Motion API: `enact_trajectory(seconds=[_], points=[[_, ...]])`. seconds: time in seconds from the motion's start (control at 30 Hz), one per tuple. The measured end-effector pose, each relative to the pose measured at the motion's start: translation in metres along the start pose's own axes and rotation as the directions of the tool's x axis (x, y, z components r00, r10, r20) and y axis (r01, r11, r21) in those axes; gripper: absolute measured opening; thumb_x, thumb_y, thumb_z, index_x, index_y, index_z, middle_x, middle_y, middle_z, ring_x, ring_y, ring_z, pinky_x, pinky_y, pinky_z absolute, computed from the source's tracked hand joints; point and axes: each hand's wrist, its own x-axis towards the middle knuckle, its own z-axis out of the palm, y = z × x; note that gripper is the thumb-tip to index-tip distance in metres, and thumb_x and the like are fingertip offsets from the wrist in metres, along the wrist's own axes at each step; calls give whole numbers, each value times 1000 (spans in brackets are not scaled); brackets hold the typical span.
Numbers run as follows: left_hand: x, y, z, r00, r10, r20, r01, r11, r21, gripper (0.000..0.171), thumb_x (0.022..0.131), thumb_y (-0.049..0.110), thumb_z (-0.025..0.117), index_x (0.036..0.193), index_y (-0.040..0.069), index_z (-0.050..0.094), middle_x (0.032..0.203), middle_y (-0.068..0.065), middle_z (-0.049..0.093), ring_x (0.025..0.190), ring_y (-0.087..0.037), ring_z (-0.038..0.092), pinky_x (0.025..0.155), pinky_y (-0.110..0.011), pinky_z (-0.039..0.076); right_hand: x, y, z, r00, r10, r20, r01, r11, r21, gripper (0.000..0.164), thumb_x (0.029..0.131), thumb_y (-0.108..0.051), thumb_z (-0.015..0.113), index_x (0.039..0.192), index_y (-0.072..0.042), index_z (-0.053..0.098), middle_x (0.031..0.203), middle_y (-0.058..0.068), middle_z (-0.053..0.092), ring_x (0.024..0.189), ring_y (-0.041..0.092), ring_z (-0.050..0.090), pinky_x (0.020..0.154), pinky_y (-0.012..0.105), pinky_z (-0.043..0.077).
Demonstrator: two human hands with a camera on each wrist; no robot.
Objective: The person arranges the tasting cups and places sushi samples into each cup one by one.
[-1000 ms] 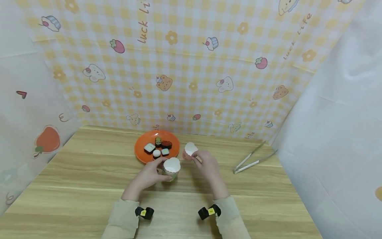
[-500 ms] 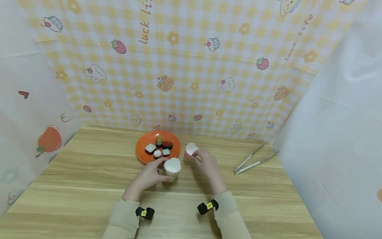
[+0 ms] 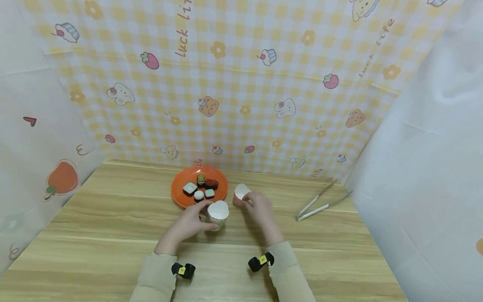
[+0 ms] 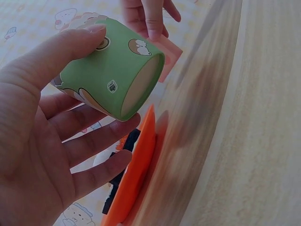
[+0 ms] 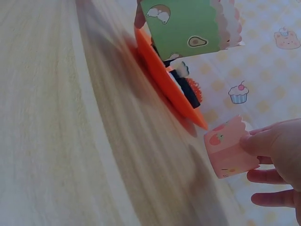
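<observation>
My left hand (image 3: 186, 221) grips a green paper cupcake cup (image 4: 108, 70) printed with animals and an avocado, thumb on one side and fingers on the other. The cup is held over the table, its white inside (image 3: 218, 209) showing in the head view; pale scalloped rims peek out at its mouth. To the right, my right hand (image 3: 261, 209) pinches the rim of a smaller pink paper cupcake cup (image 5: 228, 149) with a strawberry print. Its base is close over the wooden table, mouth up. The lower fingers of the right hand spread away from the cup.
Behind my left hand lies an orange plate (image 3: 178, 193) bearing several sushi pieces (image 3: 190, 188). Metal tongs (image 3: 312, 212) lie spread at the right of the wooden table (image 3: 113, 218). A checked cloth (image 3: 241, 84) hangs at the back.
The right hand has drawn slightly toward me and lowered the pink cup, which was tilted and now stands more upright. The left hand with the green cup has hardly moved.
</observation>
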Motion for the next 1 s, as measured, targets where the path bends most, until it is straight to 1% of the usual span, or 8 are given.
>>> enact_trajectory(seconds=[0.27,0.6,0.87,1.0], points=[[-2,1,0,1000,1,-11,-1,1000,3,69,61,34,82,121,19,51,98,6,59,86,-11,54,73,-32,48,-1,3,7,999,31,37,-31,999,4,4,78,-17,70,78,-18,66,81,-5,63,81,17,58,67,36,48],[-1,-1,0,1000,14,3,-14,1000,4,66,62,35,81,119,22,51,96,8,58,85,-11,54,72,-32,47,-1,3,9,998,28,59,-28,1000,-1,5,77,-14,71,78,-18,67,80,-4,63,80,18,58,68,35,49],[-1,-2,1,1000,16,10,-16,1000,6,64,62,36,81,118,24,51,96,8,58,86,-10,53,73,-32,47,-1,2,9,997,17,78,-17,1000,-5,4,78,-16,70,81,-17,68,83,-4,64,82,18,58,71,35,48],[-1,-2,0,1000,16,4,-16,1000,13,65,61,36,82,118,24,51,97,9,59,87,-11,53,73,-32,46,-1,2,10,998,3,67,-2,1000,-13,6,78,-16,70,83,-17,69,83,-4,63,82,18,58,70,35,48]])
